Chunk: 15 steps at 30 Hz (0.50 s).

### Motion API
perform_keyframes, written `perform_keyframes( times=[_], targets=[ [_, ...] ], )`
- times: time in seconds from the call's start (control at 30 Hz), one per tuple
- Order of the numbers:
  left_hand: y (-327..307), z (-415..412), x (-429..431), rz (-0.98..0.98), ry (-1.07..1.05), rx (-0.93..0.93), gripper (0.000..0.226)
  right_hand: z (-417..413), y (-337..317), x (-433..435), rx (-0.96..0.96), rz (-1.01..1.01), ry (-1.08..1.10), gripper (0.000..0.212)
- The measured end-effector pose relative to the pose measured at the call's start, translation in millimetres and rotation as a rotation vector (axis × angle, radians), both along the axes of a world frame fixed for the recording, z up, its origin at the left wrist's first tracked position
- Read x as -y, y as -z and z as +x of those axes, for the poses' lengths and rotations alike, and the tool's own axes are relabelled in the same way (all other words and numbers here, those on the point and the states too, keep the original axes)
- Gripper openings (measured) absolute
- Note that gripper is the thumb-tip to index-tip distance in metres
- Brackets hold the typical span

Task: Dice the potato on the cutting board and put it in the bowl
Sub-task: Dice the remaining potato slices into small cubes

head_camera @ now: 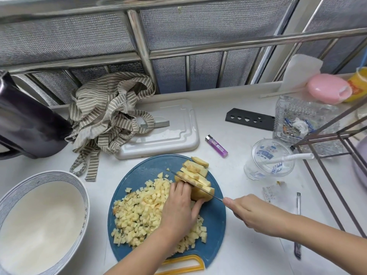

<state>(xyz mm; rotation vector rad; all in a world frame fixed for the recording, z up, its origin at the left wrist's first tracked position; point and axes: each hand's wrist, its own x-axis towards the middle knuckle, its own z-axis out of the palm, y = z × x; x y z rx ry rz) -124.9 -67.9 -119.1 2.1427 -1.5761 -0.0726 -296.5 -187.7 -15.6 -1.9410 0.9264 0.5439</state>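
Observation:
A round blue cutting board [214,219] lies in front of me. A heap of small potato cubes [139,211] covers its left half. At its upper right lies a potato chunk [198,178], partly cut into slabs. My left hand [179,207] holds the near end of that chunk, fingers curled on top and thumb at its side. My right hand [252,213] grips the handle of a thin knife [195,184], whose blade lies across the slabs. A large white bowl [83,195] with a blue patterned rim stands at the left and holds no potato.
A white tray [178,135] and a striped cloth [105,118] lie behind the board. A purple lighter [216,146], a plastic cup [268,159] with a straw, a black knife sheath [249,118] and a pen [298,215] lie to the right. A metal rack [327,165] stands at the far right.

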Motion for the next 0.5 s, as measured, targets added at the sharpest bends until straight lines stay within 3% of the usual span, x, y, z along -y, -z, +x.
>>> perform_keyframes(
  times=[0.2,0.5],
  targets=[
    [0.3,0.7,0.1,-0.001,0.01,-0.051,0.034,5.6,11.1,-1.7,-0.005,-0.062,-0.057,0.054],
    [-0.3,1.1,2.3,-0.051,0.023,-0.057,0.033,11.9,21.2,5.4,0.007,0.002,-0.057,0.056]
  ],
)
